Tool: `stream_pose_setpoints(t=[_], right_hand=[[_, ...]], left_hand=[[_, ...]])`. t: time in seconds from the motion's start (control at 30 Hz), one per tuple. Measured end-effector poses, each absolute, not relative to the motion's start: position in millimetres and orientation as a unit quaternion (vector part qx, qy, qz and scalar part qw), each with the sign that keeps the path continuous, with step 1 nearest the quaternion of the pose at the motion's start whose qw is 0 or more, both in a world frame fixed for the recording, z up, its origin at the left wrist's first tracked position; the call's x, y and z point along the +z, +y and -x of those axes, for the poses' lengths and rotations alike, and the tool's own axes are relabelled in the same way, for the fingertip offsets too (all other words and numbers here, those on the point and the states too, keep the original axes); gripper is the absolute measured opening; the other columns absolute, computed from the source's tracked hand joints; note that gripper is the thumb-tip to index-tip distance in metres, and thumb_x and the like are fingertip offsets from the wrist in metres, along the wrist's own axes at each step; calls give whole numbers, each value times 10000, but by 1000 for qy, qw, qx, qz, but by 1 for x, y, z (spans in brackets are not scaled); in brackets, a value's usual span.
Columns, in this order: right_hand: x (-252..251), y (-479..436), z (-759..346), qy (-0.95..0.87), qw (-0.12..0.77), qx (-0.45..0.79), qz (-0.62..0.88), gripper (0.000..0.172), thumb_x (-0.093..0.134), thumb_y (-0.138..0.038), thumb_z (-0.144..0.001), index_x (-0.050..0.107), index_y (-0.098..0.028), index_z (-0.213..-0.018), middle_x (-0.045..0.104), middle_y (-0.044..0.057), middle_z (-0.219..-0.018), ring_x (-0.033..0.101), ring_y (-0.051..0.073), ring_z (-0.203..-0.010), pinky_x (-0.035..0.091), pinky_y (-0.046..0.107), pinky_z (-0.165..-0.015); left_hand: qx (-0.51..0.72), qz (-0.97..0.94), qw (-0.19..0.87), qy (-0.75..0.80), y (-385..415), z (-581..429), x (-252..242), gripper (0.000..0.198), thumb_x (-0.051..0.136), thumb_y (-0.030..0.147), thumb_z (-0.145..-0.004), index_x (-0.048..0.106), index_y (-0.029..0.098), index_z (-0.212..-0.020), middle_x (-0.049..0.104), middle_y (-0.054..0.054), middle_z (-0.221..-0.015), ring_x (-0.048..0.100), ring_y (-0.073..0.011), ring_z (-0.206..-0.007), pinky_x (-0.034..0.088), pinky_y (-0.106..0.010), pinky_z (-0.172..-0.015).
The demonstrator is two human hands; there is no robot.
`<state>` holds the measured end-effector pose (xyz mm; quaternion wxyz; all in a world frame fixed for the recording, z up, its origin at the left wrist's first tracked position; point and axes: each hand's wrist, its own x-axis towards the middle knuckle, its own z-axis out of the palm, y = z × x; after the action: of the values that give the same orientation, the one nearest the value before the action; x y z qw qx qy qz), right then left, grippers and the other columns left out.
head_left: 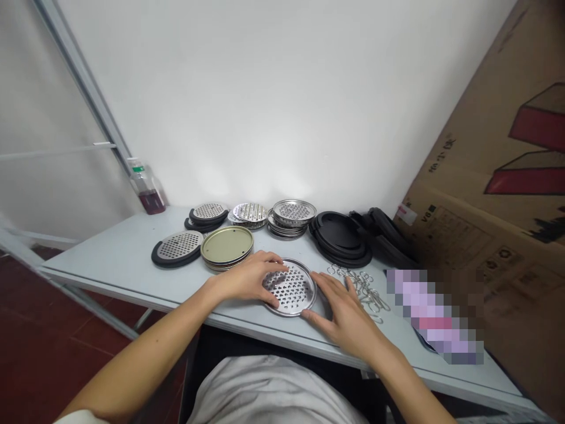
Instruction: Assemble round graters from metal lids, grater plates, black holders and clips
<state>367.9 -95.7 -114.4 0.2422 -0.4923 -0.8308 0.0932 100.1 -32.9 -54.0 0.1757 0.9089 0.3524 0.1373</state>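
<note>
Both hands (245, 280) (348, 312), fingers (277, 266) spread open, touching a perforated steel disc (293, 288), table edge (260, 325) close.

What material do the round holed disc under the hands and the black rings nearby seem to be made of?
The perforated disc looks like stainless steel: bright silvery sheen, punched holes. The black rings look like rubber or plastic: dull matte surface; the picture cannot settle which.

Your left hand (247, 280) and right hand (348, 315), palms down
Fingers (276, 263) spread, hands angled inward toward each other, just apart.
</note>
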Motion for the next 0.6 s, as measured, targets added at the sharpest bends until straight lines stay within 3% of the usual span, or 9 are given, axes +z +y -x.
stream_pose_setpoints(t=[0.13, 0.4, 0.6], right_hand=[[-115, -96, -368, -830, 243, 91, 494, 677, 548, -527, -915, 331, -253, -1494, 500, 138, -1484, 392, 337, -1414, 125, 690, -1164], [-117, -95, -368, -831, 240, 81, 495, 619, 541, -530, -920, 416, -259, -1461, 509, 144, -1479, 408, 350, -1405, 134, 700, -1159], [-115, -95, -369, -831, 226, 68, 503, 603, 545, -518, -922, 442, -250, -1452, 469, 150, -1509, 396, 336, -1417, 149, 692, -1164]], left_hand=[[148, -906, 199, 344, -33, -101, -53, 651, 856, 383, -702, 630, 266, -1301, 602, -86, -1300, 540, -286, -1213, 404, -399, -1054], [164, -900, 245, 322, -31, -102, -54, 574, 848, 359, -722, 666, 251, -1255, 667, -89, -1257, 593, -274, -1184, 422, -387, -1041], [164, -898, 262, 313, -38, -95, -52, 415, 710, 213, -854, 667, 234, -1267, 653, -90, -1320, 591, -231, -1233, 416, -351, -1074]])
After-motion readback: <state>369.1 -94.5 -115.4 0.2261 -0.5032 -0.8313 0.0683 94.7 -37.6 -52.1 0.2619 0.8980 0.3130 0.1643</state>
